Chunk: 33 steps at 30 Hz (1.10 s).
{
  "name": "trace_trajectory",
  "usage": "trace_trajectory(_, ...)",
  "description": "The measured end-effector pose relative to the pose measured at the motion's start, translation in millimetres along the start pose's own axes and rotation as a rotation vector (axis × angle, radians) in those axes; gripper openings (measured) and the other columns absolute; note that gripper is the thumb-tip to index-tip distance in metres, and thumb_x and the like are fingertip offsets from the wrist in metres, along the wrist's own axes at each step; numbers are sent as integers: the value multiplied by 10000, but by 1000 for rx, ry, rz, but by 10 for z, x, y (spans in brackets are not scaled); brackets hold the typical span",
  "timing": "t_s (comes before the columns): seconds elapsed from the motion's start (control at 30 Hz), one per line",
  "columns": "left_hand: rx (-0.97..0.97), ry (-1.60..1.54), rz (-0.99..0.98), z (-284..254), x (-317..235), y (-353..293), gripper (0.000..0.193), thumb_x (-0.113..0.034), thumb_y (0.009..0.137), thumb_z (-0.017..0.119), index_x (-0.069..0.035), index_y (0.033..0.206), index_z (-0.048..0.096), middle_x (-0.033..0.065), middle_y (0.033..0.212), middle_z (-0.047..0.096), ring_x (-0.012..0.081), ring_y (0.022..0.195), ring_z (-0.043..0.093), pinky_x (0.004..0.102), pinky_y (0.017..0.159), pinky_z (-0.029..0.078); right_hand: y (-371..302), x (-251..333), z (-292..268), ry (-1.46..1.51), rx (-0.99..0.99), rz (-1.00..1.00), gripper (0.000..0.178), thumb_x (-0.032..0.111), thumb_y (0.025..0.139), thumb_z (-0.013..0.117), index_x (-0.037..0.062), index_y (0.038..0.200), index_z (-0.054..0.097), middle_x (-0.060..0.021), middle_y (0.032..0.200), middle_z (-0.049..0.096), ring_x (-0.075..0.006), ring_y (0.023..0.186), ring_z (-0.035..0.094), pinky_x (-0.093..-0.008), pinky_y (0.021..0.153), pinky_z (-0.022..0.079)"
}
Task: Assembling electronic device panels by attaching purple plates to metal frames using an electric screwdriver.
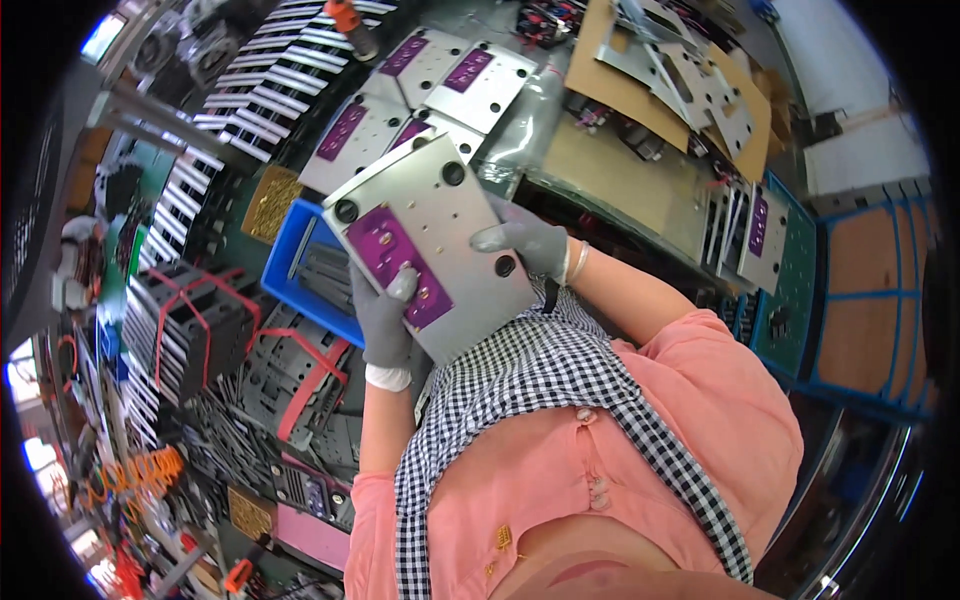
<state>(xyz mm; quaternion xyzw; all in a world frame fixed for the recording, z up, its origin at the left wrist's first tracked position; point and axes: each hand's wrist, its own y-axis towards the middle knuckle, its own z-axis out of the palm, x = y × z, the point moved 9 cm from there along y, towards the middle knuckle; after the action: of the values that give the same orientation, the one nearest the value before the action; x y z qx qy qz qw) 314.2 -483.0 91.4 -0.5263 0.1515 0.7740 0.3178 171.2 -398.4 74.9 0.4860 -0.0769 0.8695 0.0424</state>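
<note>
Both hands, in grey gloves, hold a silver metal panel [470,260] tilted in front of my chest. It carries a purple strip [383,250] with small brass-coloured fittings and has round black pieces near its corners. My left hand [385,315] grips the left edge, its thumb lying over the purple strip. On the opposite edge, my right hand [530,240] has its thumb on the face, while its other fingers are hidden behind. Just beyond, several similar panels [480,85] with purple strips lie on the bench, partly covered by the held one.
Left of my hands sits a blue bin [285,262] of dark metal parts, beside a box of small brass-coloured pieces [270,203]. Dark brackets tied with red straps [190,325] are stacked farther left. Cardboard [590,65] with loose metal plates lies at the far right, near upright panels [755,240].
</note>
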Motion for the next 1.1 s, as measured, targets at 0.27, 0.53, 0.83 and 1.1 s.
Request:
trace_trajectory(0.27, 311, 695, -68, 1142, 1274, 865, 689, -257, 840, 689, -32, 1420, 392, 215, 1412, 435, 304, 1256, 506, 371, 1017, 433, -2063, 529, -2335, -548, -1183, -71, 775, 320, 734, 748, -76, 1307, 410, -220, 1136, 625, -273, 992, 647, -384, 850, 522)
trace_trajectory(0.53, 262, 1765, 388, 1939, 1698, 2120, 823, -358, 784, 666, -15, 1450, 326, 279, 1486, 287, 427, 1405, 225, 482, 1167, 159, -2757, 647, -3138, -1460, -1690, 244, 687, 264, 701, 710, 57, 1291, 425, -217, 1088, 563, -372, 1003, 597, -469, 839, 495)
trace_trajectory(0.83, 158, 2246, 217, 1989, 2077, 2915, 775, -230, 830, 635, -199, 1507, 259, 191, 1520, 277, 412, 1367, 307, 522, 1130, 215, -1897, 372, -3352, -1540, -1143, 798, 713, 415, 761, 716, 248, 1399, 442, -249, 1469, 257, -439, 1250, 347, -568, 894, 379)
trace_trajectory(1.1, 64, 1680, 341, 2001, 905, 3175, 372, -114, 875, 572, -65, 1244, 567, 206, 1101, 654, 349, 968, 647, 422, 834, 498, -1135, 934, -2860, -1251, -828, -118, 456, 188, 811, 653, 91, 1249, 572, -165, 1141, 584, -296, 1000, 586, -402, 877, 471)
